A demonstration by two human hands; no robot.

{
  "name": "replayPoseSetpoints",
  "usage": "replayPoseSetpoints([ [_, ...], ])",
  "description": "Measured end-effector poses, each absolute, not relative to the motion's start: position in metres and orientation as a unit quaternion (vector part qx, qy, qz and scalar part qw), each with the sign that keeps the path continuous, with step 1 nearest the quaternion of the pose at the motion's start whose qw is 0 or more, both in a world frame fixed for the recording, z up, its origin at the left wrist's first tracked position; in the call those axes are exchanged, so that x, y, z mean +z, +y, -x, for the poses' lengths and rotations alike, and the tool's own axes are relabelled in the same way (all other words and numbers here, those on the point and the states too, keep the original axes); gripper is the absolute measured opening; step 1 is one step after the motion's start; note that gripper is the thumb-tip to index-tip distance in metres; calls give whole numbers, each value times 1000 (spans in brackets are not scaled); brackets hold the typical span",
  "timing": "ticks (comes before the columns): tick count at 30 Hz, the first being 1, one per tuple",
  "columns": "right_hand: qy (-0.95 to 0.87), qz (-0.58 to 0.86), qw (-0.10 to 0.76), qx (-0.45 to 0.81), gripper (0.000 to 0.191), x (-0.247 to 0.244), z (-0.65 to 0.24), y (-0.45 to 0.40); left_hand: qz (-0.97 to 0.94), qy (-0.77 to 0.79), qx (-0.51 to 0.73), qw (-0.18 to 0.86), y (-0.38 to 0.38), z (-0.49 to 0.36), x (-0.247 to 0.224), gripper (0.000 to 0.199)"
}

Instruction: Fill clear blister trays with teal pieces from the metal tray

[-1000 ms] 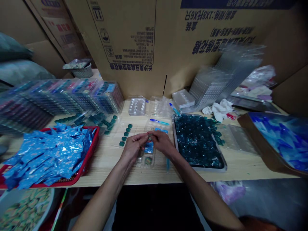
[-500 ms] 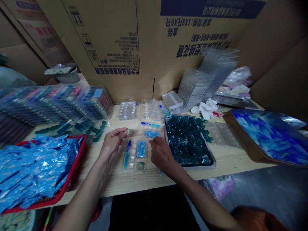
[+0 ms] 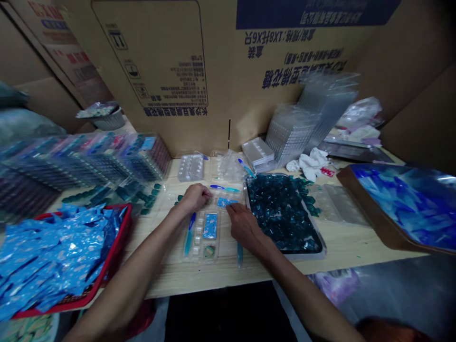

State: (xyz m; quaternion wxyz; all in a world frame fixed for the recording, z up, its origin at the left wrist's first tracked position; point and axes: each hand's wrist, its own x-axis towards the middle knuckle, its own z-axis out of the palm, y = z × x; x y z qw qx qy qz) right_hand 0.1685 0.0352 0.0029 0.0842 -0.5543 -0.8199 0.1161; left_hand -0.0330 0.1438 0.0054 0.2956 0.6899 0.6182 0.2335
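My left hand (image 3: pixel 195 197) is closed over the left part of the upper clear tray; what its fingertips hold is mostly hidden. My right hand (image 3: pixel 244 225) has its fingers together at the right end of a blue patterned packet (image 3: pixel 225 203) in that tray. A blue and teal stick (image 3: pixel 224 188) lies along the tray's far side. Nearer me, a second clear tray (image 3: pixel 197 240) holds another blue packet (image 3: pixel 210 225), a small greenish-beige piece (image 3: pixel 208 251) and a blue and teal stick (image 3: pixel 190 235).
At left is a red basket (image 3: pixel 119 242) of blue packets, with stacked filled boxes (image 3: pixel 153 154) behind. A dark tray (image 3: pixel 322 247) of teal pieces lies right of my hands. Beyond are clear tray stacks (image 3: pixel 292 135) and a box (image 3: pixel 384 228) of blue items.
My left hand has moved right, carrying the small piece over the upper tray. My right hand has shifted slightly right and down. The view has shifted slightly, and a teal stick now shows below my right hand.
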Motion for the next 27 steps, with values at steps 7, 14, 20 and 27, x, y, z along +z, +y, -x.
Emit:
replayPoseSetpoints([
  [7,-824,549,87,113,46,2,-170,37,-726,590,224,273,143,32,-2,7],
  [14,-822,548,93,122,49,3,-172,36,-616,612,334,366,131,35,3,6],
  [20,-811,542,169,140,42,17,-165,44,-459,579,420,528,113,40,28,13],
  [27,-777,503,324,197,37,13,-130,66,-244,465,492,695,86,14,37,30],
])
